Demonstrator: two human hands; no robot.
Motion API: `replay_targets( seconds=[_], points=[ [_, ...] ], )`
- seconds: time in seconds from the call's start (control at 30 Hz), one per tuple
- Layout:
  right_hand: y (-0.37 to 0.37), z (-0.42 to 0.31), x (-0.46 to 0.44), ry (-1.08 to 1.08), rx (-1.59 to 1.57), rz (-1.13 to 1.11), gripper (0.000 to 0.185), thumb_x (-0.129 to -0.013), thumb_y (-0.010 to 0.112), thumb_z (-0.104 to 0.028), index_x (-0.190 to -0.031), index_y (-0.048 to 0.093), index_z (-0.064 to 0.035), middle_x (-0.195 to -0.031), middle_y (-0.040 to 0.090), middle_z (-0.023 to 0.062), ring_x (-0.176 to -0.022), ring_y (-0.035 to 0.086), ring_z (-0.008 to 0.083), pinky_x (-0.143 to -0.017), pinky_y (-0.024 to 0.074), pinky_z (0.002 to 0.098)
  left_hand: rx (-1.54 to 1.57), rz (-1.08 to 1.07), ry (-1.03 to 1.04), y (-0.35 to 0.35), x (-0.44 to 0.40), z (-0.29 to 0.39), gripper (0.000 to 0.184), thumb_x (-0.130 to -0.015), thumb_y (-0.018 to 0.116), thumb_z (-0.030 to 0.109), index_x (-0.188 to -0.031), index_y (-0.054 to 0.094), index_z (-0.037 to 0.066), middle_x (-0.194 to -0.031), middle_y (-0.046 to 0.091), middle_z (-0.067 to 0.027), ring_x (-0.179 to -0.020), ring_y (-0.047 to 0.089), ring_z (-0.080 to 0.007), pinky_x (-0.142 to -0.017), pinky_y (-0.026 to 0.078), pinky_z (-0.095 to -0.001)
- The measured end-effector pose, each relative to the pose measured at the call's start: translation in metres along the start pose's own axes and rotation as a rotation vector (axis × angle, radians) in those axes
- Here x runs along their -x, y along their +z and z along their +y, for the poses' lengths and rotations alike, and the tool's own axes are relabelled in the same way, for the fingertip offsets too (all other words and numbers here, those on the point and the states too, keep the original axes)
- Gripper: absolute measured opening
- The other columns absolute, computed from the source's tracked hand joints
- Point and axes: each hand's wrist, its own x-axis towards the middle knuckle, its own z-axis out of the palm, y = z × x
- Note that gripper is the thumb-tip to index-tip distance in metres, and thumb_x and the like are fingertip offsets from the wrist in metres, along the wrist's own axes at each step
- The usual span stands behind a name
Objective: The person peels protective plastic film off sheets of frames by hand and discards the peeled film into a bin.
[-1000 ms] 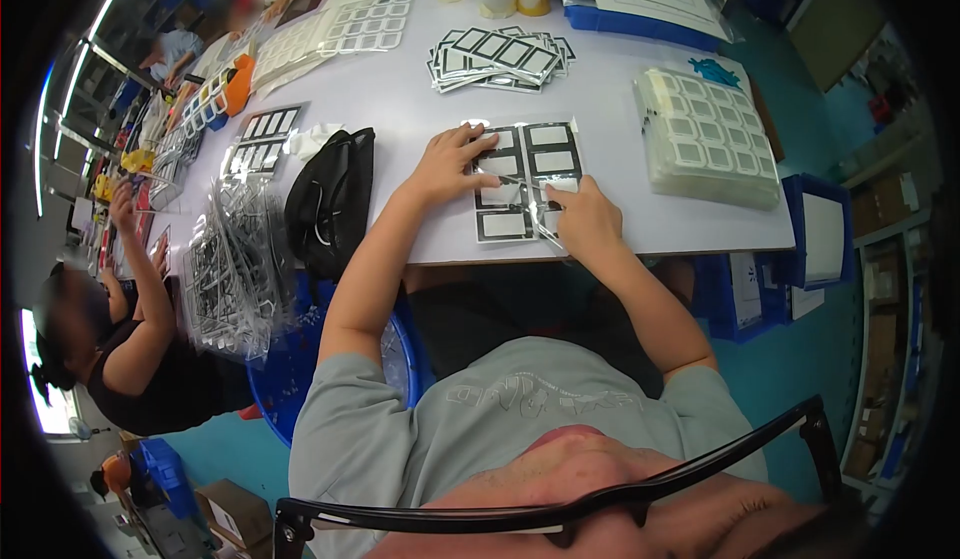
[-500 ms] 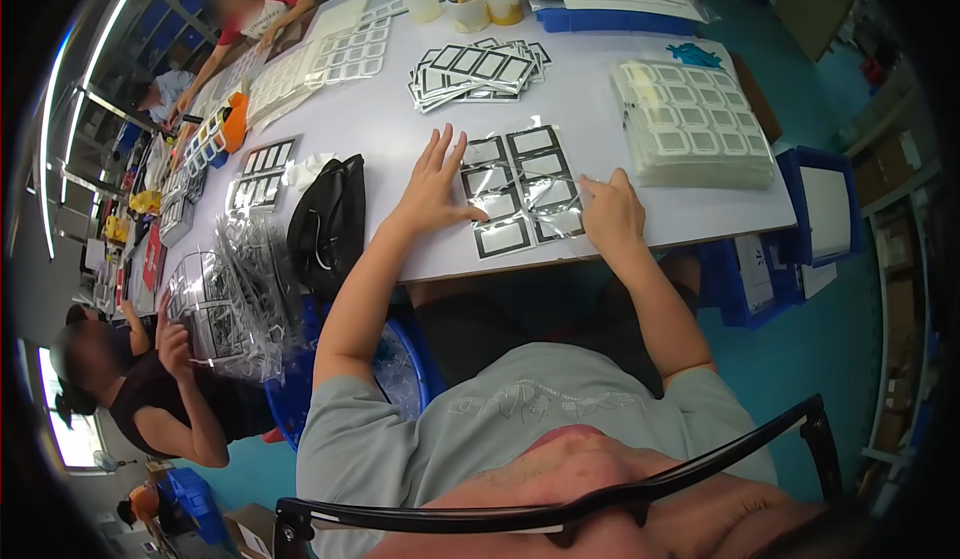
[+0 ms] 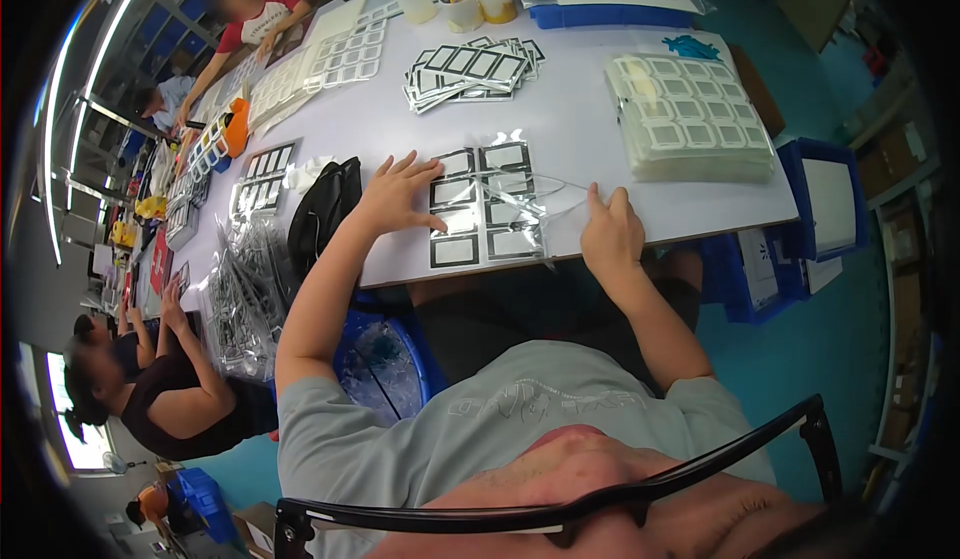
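Note:
Two black-framed sheets with white windows lie side by side near the table's front edge: a left sheet (image 3: pixel 456 221) and a right sheet (image 3: pixel 508 187). My left hand (image 3: pixel 398 197) rests with spread fingers on the left sheet's left edge. Right of the sheets, my right hand (image 3: pixel 612 227) is closed in a pinch on the end of a thin clear film strip (image 3: pixel 568 191). The strip stretches from the sheets to my fingertips. A pile of similar framed sheets (image 3: pixel 474 71) lies farther back.
A thick stack of pale trays (image 3: pixel 692 124) stands at the right, a black pouch (image 3: pixel 325 209) and bagged strips (image 3: pixel 240 304) at the left. Cups (image 3: pixel 458 11) stand at the back. Co-workers (image 3: pixel 180 399) sit along the left side.
My right hand has pulled away from the sheets, drawing the film strip out to the right. My left hand and the sheets have shifted left.

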Motion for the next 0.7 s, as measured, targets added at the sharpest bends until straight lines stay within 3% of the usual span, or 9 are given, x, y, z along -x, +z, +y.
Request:
replay_targets(
  seconds=[0.2, 0.3, 0.4, 0.43, 0.47, 0.53, 0.7],
  points=[
    [0.004, -0.007, -0.001, -0.052, -0.013, 0.042, 0.042, -0.089, 0.063, -0.004, -0.130, 0.073, -0.0002, -0.095, 0.055, 0.0156, -0.082, 0.062, 0.0336, -0.069, 0.0528, 0.0446, 0.070, -0.046, 0.032, 0.002, 0.009, -0.018, 0.117, -0.066, 0.083, 0.077, -0.162, 0.048, 0.021, -0.168, 0.046, -0.0016, -0.161, 0.029, -0.0377, -0.132, 0.018, -0.0575],
    [0.004, -0.010, 0.001, -0.105, -0.056, 0.039, 0.040, -0.089, 0.063, -0.004, -0.127, 0.076, -0.0023, -0.093, 0.055, 0.0153, -0.083, 0.062, 0.0340, -0.069, 0.0519, 0.0454, 0.042, -0.096, 0.018, -0.005, 0.008, -0.012, 0.112, -0.072, 0.084, 0.071, -0.162, 0.047, 0.015, -0.170, 0.042, -0.0103, -0.162, 0.025, -0.0414, -0.132, 0.017, -0.0569],
    [0.004, -0.015, 0.001, -0.143, -0.100, 0.035, 0.037, -0.089, 0.063, -0.004, -0.124, 0.078, -0.0048, -0.093, 0.055, 0.0153, -0.083, 0.062, 0.0344, -0.069, 0.0511, 0.0458, 0.075, 0.051, -0.100, 0.009, -0.001, 0.011, 0.111, -0.077, 0.083, 0.067, -0.160, 0.046, 0.003, -0.171, 0.036, -0.0224, -0.162, 0.023, -0.0447, -0.132, 0.016, -0.0573],
    [0.006, -0.014, 0.001, -0.144, -0.107, 0.041, 0.037, -0.089, 0.063, -0.004, -0.123, 0.078, -0.0055, -0.093, 0.055, 0.0153, -0.083, 0.062, 0.0346, -0.069, 0.0510, 0.0459, 0.156, 0.112, -0.067, 0.010, -0.008, 0.025, 0.118, -0.079, 0.083, 0.068, -0.159, 0.041, -0.008, -0.170, 0.031, -0.0307, -0.161, 0.023, -0.0459, -0.132, 0.018, -0.0560],
    [0.008, -0.013, 0.001, -0.143, -0.112, 0.046, 0.036, -0.089, 0.063, -0.004, -0.122, 0.079, -0.0061, -0.093, 0.055, 0.0153, -0.084, 0.062, 0.0347, -0.069, 0.0508, 0.0459, 0.306, 0.172, -0.057, 0.013, -0.014, 0.040, 0.124, -0.077, 0.083, 0.070, -0.159, 0.038, -0.011, -0.171, 0.030, -0.0301, -0.161, 0.022, -0.0460, -0.132, 0.021, -0.0536],
    [0.006, -0.014, 0.000, -0.144, -0.116, 0.027, 0.036, -0.090, 0.063, -0.003, -0.122, 0.079, -0.0064, -0.093, 0.055, 0.0153, -0.084, 0.062, 0.0347, -0.069, 0.0508, 0.0458, 0.398, 0.217, -0.113, 0.019, -0.022, 0.068, 0.127, -0.074, 0.084, 0.072, -0.160, 0.037, -0.009, -0.170, 0.031, -0.0304, -0.161, 0.023, -0.0462, -0.131, 0.023, -0.0516],
    [0.001, -0.012, -0.002, -0.167, -0.123, 0.001, 0.035, -0.091, 0.063, -0.003, -0.122, 0.079, -0.0067, -0.094, 0.055, 0.0153, -0.085, 0.062, 0.0350, -0.069, 0.0510, 0.0457, 0.262, 0.269, 0.064, 0.029, -0.043, 0.064, 0.131, -0.070, 0.086, 0.072, -0.162, 0.035, -0.007, -0.170, 0.033, -0.0286, -0.159, 0.027, -0.0461, -0.131, 0.024, -0.0521]
  ],
)
